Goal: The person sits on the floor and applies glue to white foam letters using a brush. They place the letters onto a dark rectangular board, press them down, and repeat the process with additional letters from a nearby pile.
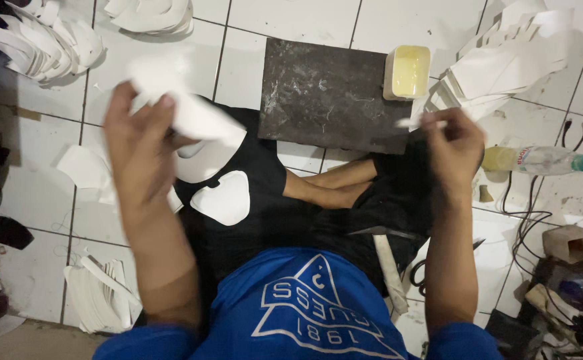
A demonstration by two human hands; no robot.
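My left hand (141, 143) is closed around a curved white cut piece (195, 113), lifted above my lap. My right hand (455, 150) pinches a thin pale brush or stick (411, 123) near the right edge of a dark stone slab (325, 93). Two more white cut pieces (225, 197) rest on the black cloth over my crossed legs. A square tub of yellowish glue (408, 72) stands at the slab's far right corner.
Stacks of white cut pieces lie at the far left (45, 40), far middle (151, 15), far right (511, 57) and near left (101, 293). A plastic bottle (545, 160) lies at right. Black cables (525, 220), a hammer (388, 257) and clutter fill the near right.
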